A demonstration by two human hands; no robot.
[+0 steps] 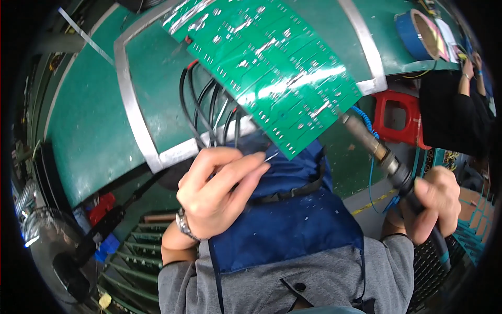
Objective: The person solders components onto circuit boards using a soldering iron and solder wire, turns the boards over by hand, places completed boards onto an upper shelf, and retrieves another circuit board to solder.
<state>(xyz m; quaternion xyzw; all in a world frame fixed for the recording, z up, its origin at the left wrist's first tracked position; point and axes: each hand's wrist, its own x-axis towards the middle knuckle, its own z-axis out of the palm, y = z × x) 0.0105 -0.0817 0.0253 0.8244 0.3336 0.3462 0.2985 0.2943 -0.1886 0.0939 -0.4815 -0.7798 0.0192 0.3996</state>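
A green circuit board [261,57], dotted with shiny solder joints, lies tilted over the bench edge in front of me. Black cables [196,104] hang out from under its left side. My left hand [214,188] is closed in a pinch just below the board's near corner. From its fingertips pokes a short, thin silvery wire [271,156]. On the other side, my right hand [439,204] wraps round the dark handle of a soldering iron [386,159]. The iron's tip points at the board's right edge; whether it touches a joint I cannot tell.
Silver tape strips [135,104] frame part of the green bench [94,141]. A blue tape roll [417,34] stands at the far right, above a red stool [395,118]. Another person [455,110] works at right. A fan [57,256] is at lower left.
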